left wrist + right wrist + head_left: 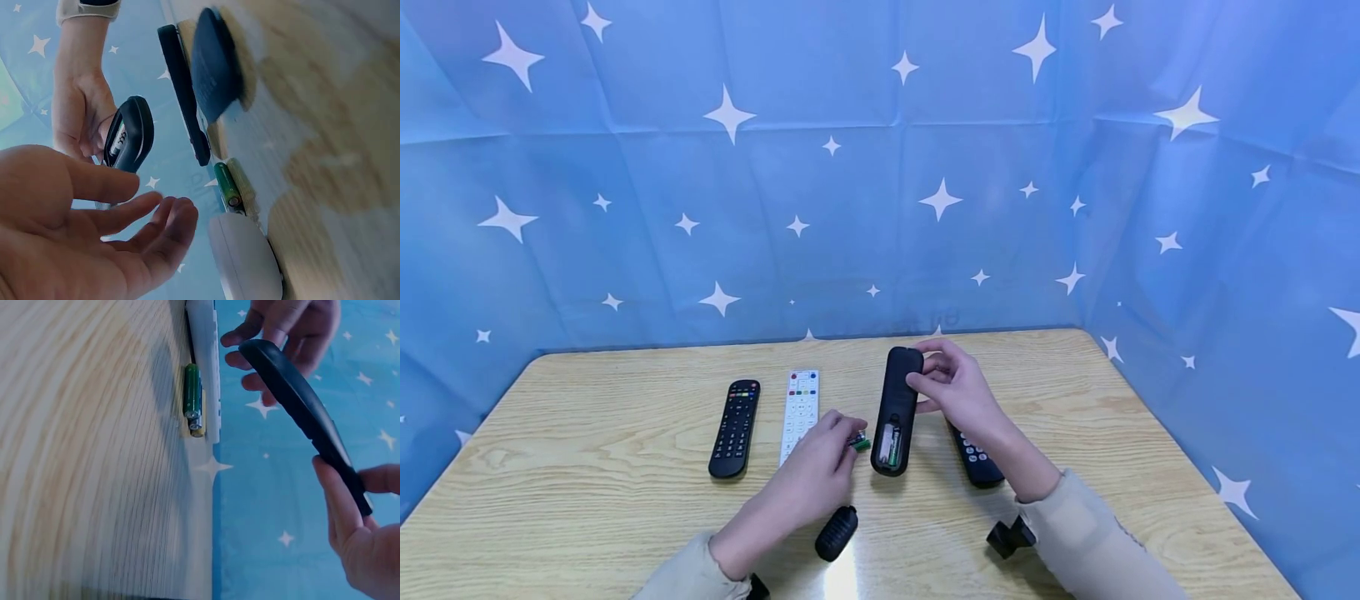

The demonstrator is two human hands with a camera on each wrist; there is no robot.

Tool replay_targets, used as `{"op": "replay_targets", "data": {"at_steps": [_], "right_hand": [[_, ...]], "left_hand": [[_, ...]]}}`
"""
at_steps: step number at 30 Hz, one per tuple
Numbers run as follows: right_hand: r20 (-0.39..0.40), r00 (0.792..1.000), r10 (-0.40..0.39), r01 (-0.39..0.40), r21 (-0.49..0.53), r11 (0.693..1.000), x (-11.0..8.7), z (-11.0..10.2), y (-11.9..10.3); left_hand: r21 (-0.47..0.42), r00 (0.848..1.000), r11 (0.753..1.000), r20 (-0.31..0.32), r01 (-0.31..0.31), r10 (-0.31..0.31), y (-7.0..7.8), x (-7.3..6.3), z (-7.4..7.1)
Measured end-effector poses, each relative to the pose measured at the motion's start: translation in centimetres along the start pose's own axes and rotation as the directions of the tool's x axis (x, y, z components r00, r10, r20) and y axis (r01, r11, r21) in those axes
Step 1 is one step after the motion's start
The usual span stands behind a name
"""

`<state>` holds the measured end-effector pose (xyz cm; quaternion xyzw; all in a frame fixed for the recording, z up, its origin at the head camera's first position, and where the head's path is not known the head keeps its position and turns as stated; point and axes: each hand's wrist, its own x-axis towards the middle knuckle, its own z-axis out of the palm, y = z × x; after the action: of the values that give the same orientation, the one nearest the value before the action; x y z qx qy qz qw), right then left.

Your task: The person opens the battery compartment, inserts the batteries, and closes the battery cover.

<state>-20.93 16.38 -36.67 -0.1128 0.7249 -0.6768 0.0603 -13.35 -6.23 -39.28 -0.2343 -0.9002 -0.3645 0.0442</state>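
My right hand point(961, 390) grips a black remote control point(898, 375) by its upper end, raised above the table with its back towards me. Its battery compartment point(890, 444) is uncovered, and a battery shows inside. My left hand point(822, 468) is just left of the remote; the left wrist view shows its fingers point(169, 234) loosely bent with nothing between them. Loose green batteries point(192, 392) lie on the table below that hand, beside a white remote control point(801, 408). A ribbed black battery cover point(837, 533) lies nearer to me.
Another black remote control point(735, 429) lies at the left on the wooden table point(602, 467). Partly beneath my right forearm is one more black remote control point(979, 462). A blue curtain point(850, 183) with white stars stands behind the table.
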Motion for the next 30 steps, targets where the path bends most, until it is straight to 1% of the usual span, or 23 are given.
{"op": "replay_targets", "data": {"at_steps": [3,5,10,13,17,24,30], "right_hand": [[-0.001,1.0,0.0,0.0,-0.005,1.0,-0.04,-0.18,0.0],[-0.003,1.0,0.0,-0.001,-0.002,1.0,-0.04,-0.26,0.02],[-0.002,1.0,-0.002,0.002,0.006,1.0,-0.04,-0.38,0.05],[0.004,1.0,-0.004,0.004,0.002,1.0,-0.01,-0.42,0.08],[0.012,1.0,-0.006,0.006,-0.012,1.0,-0.01,-0.47,0.14],[0.017,1.0,-0.002,0.002,-0.01,1.0,-0.04,-0.53,0.24],[0.019,1.0,-0.005,0.005,-0.006,1.0,-0.03,-0.5,0.38]], "left_hand": [[0.061,0.999,0.998,0.042,-0.005,0.003,-0.11,0.01,0.05],[0.079,0.998,0.997,0.067,-0.014,0.009,-0.16,0.02,0.09],[0.138,0.994,0.989,0.102,-0.054,0.04,-0.32,0.06,0.2],[0.215,0.991,0.973,0.122,-0.082,0.057,-0.41,0.08,0.21],[0.29,0.988,0.952,0.142,-0.102,0.063,-0.49,0.06,0.24],[0.321,0.986,0.942,0.157,-0.097,0.048,-0.46,0.1,0.29],[0.357,0.982,0.932,0.191,-0.06,-0.01,-0.18,0.31,0.16]]}}
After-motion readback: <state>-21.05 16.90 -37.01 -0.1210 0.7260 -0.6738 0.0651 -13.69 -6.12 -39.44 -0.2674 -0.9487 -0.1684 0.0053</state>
